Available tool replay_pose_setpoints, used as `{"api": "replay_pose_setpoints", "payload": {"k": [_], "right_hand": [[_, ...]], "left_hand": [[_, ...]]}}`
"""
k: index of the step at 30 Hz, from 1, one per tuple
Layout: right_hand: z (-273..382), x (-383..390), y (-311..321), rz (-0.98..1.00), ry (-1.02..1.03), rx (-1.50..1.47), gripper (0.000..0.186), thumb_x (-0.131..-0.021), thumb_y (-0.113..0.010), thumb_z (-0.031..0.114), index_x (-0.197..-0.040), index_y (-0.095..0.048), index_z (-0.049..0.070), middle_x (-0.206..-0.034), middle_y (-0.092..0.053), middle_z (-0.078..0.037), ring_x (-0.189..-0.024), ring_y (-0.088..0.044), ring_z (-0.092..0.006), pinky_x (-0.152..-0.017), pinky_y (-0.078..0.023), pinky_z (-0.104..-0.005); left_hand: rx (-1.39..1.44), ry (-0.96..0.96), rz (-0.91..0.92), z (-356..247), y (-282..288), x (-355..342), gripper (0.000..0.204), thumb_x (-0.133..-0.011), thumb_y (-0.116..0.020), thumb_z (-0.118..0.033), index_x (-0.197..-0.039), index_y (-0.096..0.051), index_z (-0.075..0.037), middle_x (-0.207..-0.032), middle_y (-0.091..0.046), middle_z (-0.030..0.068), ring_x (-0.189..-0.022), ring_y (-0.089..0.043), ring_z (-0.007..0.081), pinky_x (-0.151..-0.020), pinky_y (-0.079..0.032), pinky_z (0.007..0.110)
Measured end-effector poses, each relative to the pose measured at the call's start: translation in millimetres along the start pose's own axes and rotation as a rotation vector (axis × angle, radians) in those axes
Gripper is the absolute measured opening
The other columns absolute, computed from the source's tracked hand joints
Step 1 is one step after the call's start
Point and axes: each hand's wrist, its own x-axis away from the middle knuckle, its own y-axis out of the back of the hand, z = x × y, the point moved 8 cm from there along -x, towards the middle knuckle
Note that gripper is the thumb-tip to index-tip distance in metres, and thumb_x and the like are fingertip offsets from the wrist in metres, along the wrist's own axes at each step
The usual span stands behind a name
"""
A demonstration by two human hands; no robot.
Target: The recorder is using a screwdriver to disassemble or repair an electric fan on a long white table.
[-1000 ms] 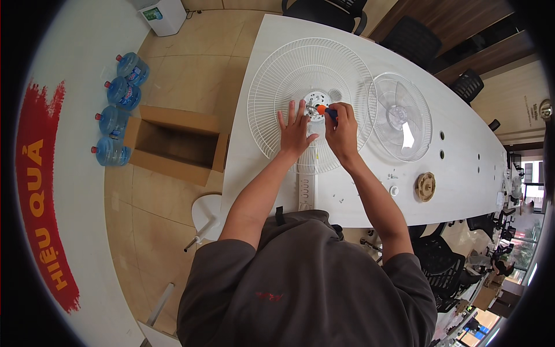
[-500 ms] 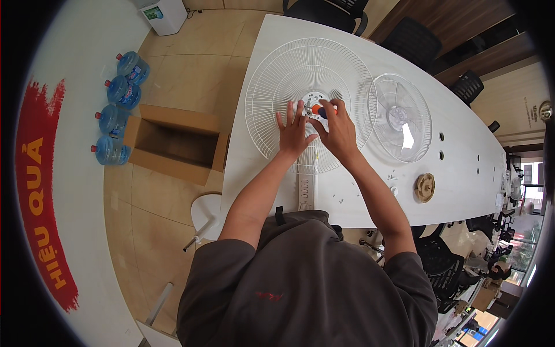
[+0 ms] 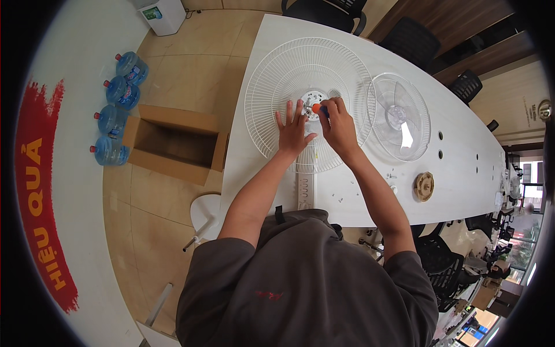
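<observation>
Spreads fingers of left hand (image 3: 293, 137) over round white grille (image 3: 283, 68), thin-wired and radially ribbed, on smooth table (image 3: 462, 168); pinches orange-and-blue screwdriver (image 3: 316, 108) in right hand (image 3: 340, 130) at round, hole-dotted hub (image 3: 315, 95).

Your screwdriver (image 3: 317, 108) shows orange and dark blue against the white fan guard (image 3: 315, 72), which is patterned with fine radiating lines, and your bench (image 3: 457, 156) is white too. You have a see-through fan blade (image 3: 386, 107), a tan round piece (image 3: 424, 186) and a dark grey shirt (image 3: 306, 260) with a small red mark. Your box (image 3: 167, 172) is plain brown, the bottles (image 3: 122, 92) blue with red caps.
</observation>
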Motion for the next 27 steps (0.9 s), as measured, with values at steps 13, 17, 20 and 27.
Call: {"api": "replay_pose_setpoints", "payload": {"k": [13,17,20,27], "right_hand": [[14.8,-6.3,7.1,-0.076,0.183,-0.007,0.041,-0.085,-0.067,0.008,-0.122,-0.052,0.001,-0.118,-0.053,-0.020,-0.087,-0.064,-0.0372,-0.075,-0.053,-0.0453],[19.7,-3.2,9.0,-0.094,0.076,0.043,0.040,-0.082,-0.068,0.004,-0.119,-0.052,0.000,-0.117,-0.050,-0.023,-0.092,-0.062,-0.0392,-0.074,-0.054,-0.0422],[-5.6,-3.2,-2.1,0.024,-0.190,-0.069,0.044,-0.079,-0.071,0.006,-0.118,-0.051,0.000,-0.114,-0.050,-0.023,-0.098,-0.060,-0.0396,-0.079,-0.053,-0.0435],[18.4,-5.5,10.8,-0.094,-0.002,0.022,0.042,-0.080,-0.070,0.003,-0.117,-0.051,0.001,-0.113,-0.048,-0.023,-0.093,-0.062,-0.0378,-0.076,-0.056,-0.0413]], "left_hand": [[0.022,-0.008,-0.033,1.5,-0.1,-0.3,0.051,-0.077,-0.078,-0.039,-0.112,-0.051,-0.012,-0.164,-0.018,0.0104,-0.152,-0.002,0.0370,-0.114,0.000,0.069],[-0.005,-0.011,-0.058,2.7,-1.3,1.8,0.052,-0.076,-0.079,-0.039,-0.112,-0.051,-0.012,-0.164,-0.017,0.0104,-0.152,-0.001,0.0370,-0.114,-0.001,0.069],[-0.010,-0.011,-0.043,1.6,0.0,1.2,0.053,-0.076,-0.079,-0.040,-0.112,-0.051,-0.012,-0.164,-0.017,0.0104,-0.152,-0.001,0.0369,-0.114,-0.001,0.069],[-0.030,-0.020,-0.058,3.5,-0.2,2.8,0.054,-0.076,-0.080,-0.042,-0.111,-0.052,-0.012,-0.164,-0.016,0.0106,-0.152,0.000,0.0371,-0.113,-0.002,0.071]]}}
